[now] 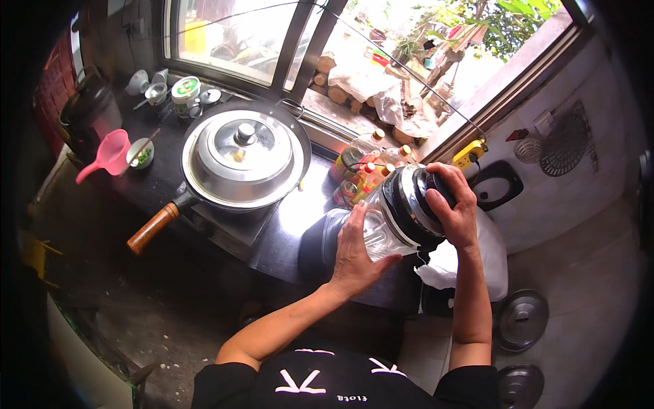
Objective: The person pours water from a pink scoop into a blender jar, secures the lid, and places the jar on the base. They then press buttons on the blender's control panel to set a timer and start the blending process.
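My left hand (pixel 355 250) is spread against the side of a clear ribbed jar (pixel 380 230), which is tilted above the dark countertop (pixel 286 260). My right hand (pixel 457 209) grips the black and silver end piece (pixel 409 199) of that jar, thumb and fingers around it. Whether this end piece is a lid or a base is hard to tell. Beyond my left hand stands a bluish translucent container (pixel 319 237), partly hidden by it. A white plastic bag (pixel 483 250) lies beside my right forearm.
A wok (pixel 304 148) under a domed metal lid (pixel 245 148) points its wooden handle (pixel 153 227) toward me. Several bottles (pixel 378 135) stand by the window. At left are a pink ladle (pixel 112 151), a bowl of chopped greens (pixel 140 153) and a dark pot (pixel 92 102). Pot lids (pixel 522 319) lean at right.
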`<state>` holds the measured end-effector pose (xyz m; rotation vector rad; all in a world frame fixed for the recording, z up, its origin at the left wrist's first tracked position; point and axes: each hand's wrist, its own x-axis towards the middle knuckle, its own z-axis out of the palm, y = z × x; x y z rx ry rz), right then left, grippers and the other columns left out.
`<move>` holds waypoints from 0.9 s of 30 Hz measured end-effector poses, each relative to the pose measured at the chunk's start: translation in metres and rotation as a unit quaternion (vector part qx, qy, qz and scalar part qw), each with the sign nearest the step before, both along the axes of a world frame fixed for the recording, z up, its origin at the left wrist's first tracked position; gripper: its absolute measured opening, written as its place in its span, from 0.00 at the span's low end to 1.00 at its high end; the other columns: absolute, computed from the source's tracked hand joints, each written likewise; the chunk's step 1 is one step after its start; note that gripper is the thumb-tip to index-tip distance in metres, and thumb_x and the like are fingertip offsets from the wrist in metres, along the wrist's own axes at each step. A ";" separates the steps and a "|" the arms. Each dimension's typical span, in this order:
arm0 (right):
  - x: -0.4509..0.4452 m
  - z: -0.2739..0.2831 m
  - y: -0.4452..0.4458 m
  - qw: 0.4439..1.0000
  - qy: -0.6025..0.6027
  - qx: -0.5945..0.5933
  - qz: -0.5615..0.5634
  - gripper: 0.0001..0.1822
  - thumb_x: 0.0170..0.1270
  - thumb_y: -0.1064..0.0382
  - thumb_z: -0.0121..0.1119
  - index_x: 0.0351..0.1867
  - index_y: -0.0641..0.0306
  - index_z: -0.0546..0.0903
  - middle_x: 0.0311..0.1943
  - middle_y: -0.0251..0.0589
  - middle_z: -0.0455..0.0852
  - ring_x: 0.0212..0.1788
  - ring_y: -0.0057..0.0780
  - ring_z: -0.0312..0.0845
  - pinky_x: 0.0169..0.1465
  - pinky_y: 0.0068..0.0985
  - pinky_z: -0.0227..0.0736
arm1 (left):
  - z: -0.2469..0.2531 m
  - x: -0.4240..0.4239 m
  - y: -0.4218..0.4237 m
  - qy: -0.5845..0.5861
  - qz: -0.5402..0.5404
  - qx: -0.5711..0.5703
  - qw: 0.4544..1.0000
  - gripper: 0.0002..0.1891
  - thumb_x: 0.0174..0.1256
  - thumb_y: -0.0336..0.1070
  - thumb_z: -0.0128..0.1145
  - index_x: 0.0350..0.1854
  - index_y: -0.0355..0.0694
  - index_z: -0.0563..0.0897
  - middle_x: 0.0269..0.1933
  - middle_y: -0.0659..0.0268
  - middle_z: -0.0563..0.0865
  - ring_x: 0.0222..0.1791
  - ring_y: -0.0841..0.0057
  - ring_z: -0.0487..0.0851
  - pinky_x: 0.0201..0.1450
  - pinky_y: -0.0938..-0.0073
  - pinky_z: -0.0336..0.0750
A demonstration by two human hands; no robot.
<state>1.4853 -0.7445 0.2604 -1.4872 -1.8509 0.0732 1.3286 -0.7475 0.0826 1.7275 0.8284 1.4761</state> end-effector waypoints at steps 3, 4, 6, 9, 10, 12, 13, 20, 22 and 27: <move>0.009 -0.001 0.001 0.999 -0.001 -0.012 0.030 0.23 0.61 0.54 0.67 0.55 0.65 0.84 0.55 0.46 0.84 0.58 0.38 0.82 0.64 0.32 0.73 | 0.008 -0.008 0.005 0.013 -0.008 0.017 1.000 0.62 0.45 0.52 0.83 0.80 0.36 0.56 0.76 0.44 0.66 0.77 0.46 0.65 0.78 0.50 0.59; 0.011 -0.001 0.001 0.999 0.002 -0.011 0.043 0.24 0.60 0.54 0.67 0.55 0.66 0.84 0.56 0.47 0.84 0.59 0.39 0.81 0.64 0.33 0.72 | 0.007 -0.008 0.006 0.013 -0.010 0.018 1.000 0.62 0.45 0.52 0.83 0.80 0.36 0.56 0.76 0.44 0.66 0.77 0.46 0.64 0.78 0.51 0.59; 0.012 0.002 0.002 0.998 0.006 -0.027 0.064 0.26 0.60 0.52 0.66 0.56 0.67 0.84 0.58 0.49 0.82 0.62 0.41 0.79 0.67 0.35 0.69 | 0.006 -0.008 0.005 0.003 -0.011 0.023 1.000 0.61 0.46 0.54 0.82 0.80 0.36 0.57 0.77 0.44 0.65 0.78 0.47 0.63 0.78 0.51 0.59; 0.010 0.003 0.003 0.997 -0.016 -0.033 0.067 0.27 0.61 0.50 0.65 0.56 0.68 0.83 0.58 0.51 0.82 0.62 0.42 0.79 0.67 0.36 0.69 | 0.005 -0.008 0.005 -0.008 -0.003 0.023 1.000 0.60 0.46 0.55 0.81 0.79 0.36 0.58 0.77 0.45 0.66 0.78 0.48 0.64 0.78 0.51 0.59; 0.012 0.001 0.003 0.997 -0.015 -0.037 0.062 0.28 0.62 0.48 0.64 0.56 0.68 0.83 0.58 0.52 0.82 0.63 0.42 0.78 0.68 0.36 0.68 | 0.005 -0.008 0.006 -0.012 -0.005 0.023 1.000 0.60 0.46 0.55 0.81 0.79 0.36 0.59 0.77 0.46 0.67 0.78 0.48 0.64 0.78 0.51 0.58; 0.009 -0.001 0.001 0.999 0.000 -0.033 0.039 0.27 0.63 0.49 0.64 0.56 0.68 0.83 0.59 0.52 0.81 0.64 0.41 0.76 0.69 0.36 0.67 | 0.005 -0.008 0.004 -0.020 -0.011 0.019 1.000 0.59 0.47 0.55 0.81 0.79 0.36 0.60 0.76 0.46 0.67 0.78 0.49 0.64 0.78 0.50 0.58; 0.006 -0.002 -0.001 0.999 0.008 -0.032 0.027 0.27 0.63 0.49 0.64 0.56 0.68 0.83 0.59 0.52 0.81 0.64 0.41 0.76 0.69 0.36 0.66 | 0.006 -0.007 0.002 -0.018 -0.006 0.014 1.000 0.59 0.47 0.55 0.81 0.79 0.36 0.60 0.76 0.47 0.67 0.78 0.49 0.64 0.78 0.50 0.57; -0.005 0.002 -0.009 0.997 0.040 -0.057 -0.027 0.45 0.62 0.33 0.68 0.70 0.66 0.74 0.67 0.51 0.76 0.71 0.44 0.72 0.73 0.37 0.63 | 0.002 -0.014 0.012 -0.033 -0.034 0.003 0.999 0.61 0.45 0.57 0.81 0.79 0.36 0.59 0.79 0.45 0.62 0.80 0.47 0.59 0.77 0.44 0.54; -0.010 0.005 -0.011 0.991 0.116 -0.053 -0.035 0.64 0.52 0.22 0.70 0.79 0.67 0.61 0.74 0.50 0.68 0.75 0.51 0.67 0.75 0.44 0.61 | -0.003 -0.015 0.022 -0.039 -0.051 0.005 0.998 0.65 0.40 0.58 0.83 0.79 0.34 0.56 0.79 0.43 0.59 0.81 0.45 0.57 0.77 0.42 0.52; -0.019 0.009 -0.007 0.987 0.104 -0.060 -0.105 0.68 0.47 0.23 0.75 0.79 0.66 0.58 0.73 0.55 0.68 0.77 0.49 0.62 0.75 0.42 0.61 | -0.005 -0.014 0.042 -0.070 -0.122 -0.002 0.990 0.69 0.36 0.59 0.84 0.79 0.33 0.56 0.80 0.42 0.58 0.82 0.45 0.54 0.79 0.39 0.48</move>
